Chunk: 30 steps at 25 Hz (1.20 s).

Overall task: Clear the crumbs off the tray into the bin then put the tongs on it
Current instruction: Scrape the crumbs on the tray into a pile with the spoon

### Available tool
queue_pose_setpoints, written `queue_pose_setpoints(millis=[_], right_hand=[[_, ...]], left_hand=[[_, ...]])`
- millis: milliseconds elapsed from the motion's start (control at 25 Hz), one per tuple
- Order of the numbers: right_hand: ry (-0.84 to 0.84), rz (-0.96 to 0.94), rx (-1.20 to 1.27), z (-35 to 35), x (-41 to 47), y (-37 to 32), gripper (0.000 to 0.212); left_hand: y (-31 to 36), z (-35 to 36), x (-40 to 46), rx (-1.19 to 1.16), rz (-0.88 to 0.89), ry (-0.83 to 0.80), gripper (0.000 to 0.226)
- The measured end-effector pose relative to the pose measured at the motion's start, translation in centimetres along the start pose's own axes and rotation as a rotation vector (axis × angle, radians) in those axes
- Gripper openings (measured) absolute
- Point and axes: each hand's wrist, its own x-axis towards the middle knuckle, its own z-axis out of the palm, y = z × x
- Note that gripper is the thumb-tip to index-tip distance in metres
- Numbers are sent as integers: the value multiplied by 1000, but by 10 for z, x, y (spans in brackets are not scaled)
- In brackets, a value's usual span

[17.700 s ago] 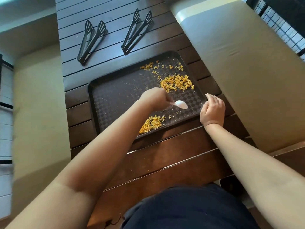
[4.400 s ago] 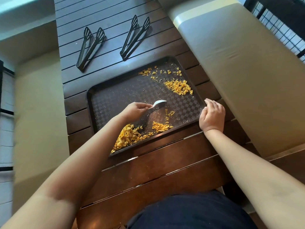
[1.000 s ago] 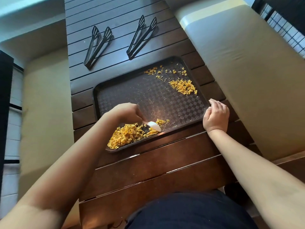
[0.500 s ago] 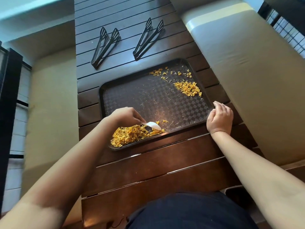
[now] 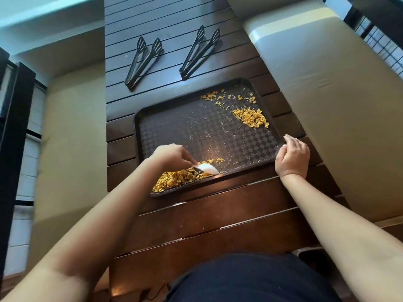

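Note:
A dark checkered tray (image 5: pixel 196 127) lies on the slatted wooden table (image 5: pixel 218 214). My left hand (image 5: pixel 172 155) grips a white spoon (image 5: pixel 207 168) whose bowl touches the tray's near rim, beside a large heap of yellow crumbs (image 5: pixel 176 178) in the near left corner. A smaller crumb pile (image 5: pixel 250 117) and scattered bits (image 5: pixel 222 97) lie at the far right. My right hand (image 5: pixel 292 156) holds the tray's near right corner, fingers curled against the rim. Two black tongs (image 5: pixel 144 62) (image 5: pixel 200 52) lie beyond the tray. No bin is in view.
Cushioned benches run along the table, one on the left (image 5: pixel 72 138) and one on the right (image 5: pixel 338 94). A dark railing (image 5: pixel 381 29) shows at the far right. My dark clothing (image 5: pixel 250 280) fills the bottom edge.
My left hand has swept the spoon along the near rim, pushing crumbs toward the heap in the near left corner. The right hand has stayed at the tray's corner.

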Motion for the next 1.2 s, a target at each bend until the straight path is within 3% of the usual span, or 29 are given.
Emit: queue_pose_setpoints(millis=[160,360,520,720,920,1200], right_hand=[[10,-4,5,0,0,0,52],[3,-3,-2,0,0,-1,53],[4,-5,4,-1,-1,-1,53],[3,-7,-4,0,-1,0,53],[9,-13,-12,0,1,1,52],[10,-14,-17,1,-1,0,52]], left_hand=[[-29,-4,-15,49,-59,2,23],[-4,0,-8,-250,-47,148,24],[5,17,3,-380,-40,82,24],[-19,14,-11,-249,-85,12,22],[-20,21,-32,-328,-113,159,21],[-28,13,-37,-60,-128,68,24]])
